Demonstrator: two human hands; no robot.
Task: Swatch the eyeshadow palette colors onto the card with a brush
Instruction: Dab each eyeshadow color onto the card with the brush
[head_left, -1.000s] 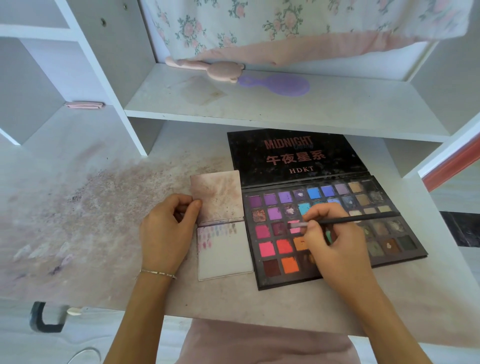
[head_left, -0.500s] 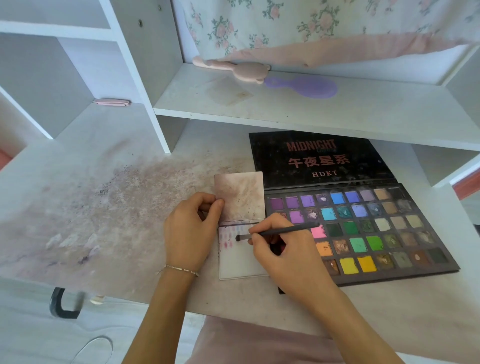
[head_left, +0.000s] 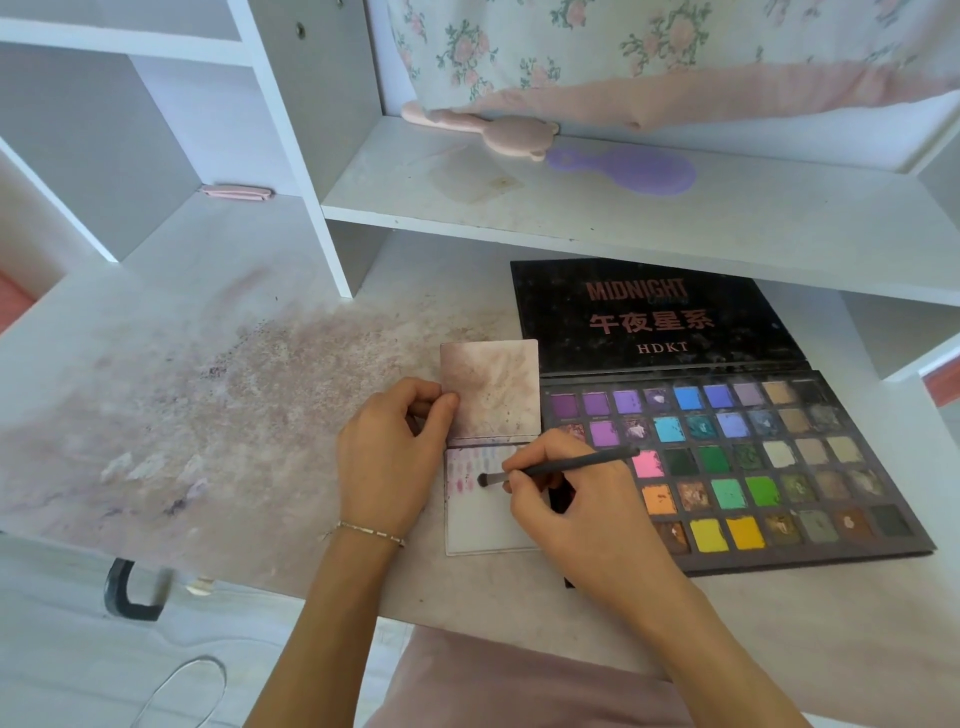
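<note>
Desk (head_left: 218, 415): white top, wide pink-purple powder stain across the left half. Shelf (head_left: 623, 218) above it carries a pink brush-like item with a bear-shaped head (head_left: 498, 130) and, touching its head, a purple hairbrush (head_left: 634, 169). Flowered cloth (head_left: 675, 52) hangs behind.

Palette (head_left: 779, 467): lies open on the desk, right of centre. Black lid (head_left: 649, 317) folded flat away from the person, lettered "MIDNIGHT" and "HDKT". Tray holds rows of square pans: purples and blues along the far rows, pink, greens and beiges in the middle, orange and yellows near. Several pans look worn or cracked. The near-left corner is hidden behind the right hand.

Card (head_left: 483, 525): white, flat on the desk, just left of the palette and touching its edge. Small pink and purple streaks sit in rows along its far-left part; the rest is bare. A second, stained square (head_left: 493, 389) lies just beyond it, edge to edge.

Left hand (head_left: 389, 462): fingers curled, thumb and forefinger pinching the stained square's left edge, heel resting beside the card. Thin bracelet (head_left: 371, 532) at the wrist.

Right hand (head_left: 566, 509): closed in a pen grip on the brush (head_left: 566, 467), resting over the card's right edge.

Brush: dark thin handle angled up-right over the pink pan; bristle tip down on the card, just right of the streaks.
</note>
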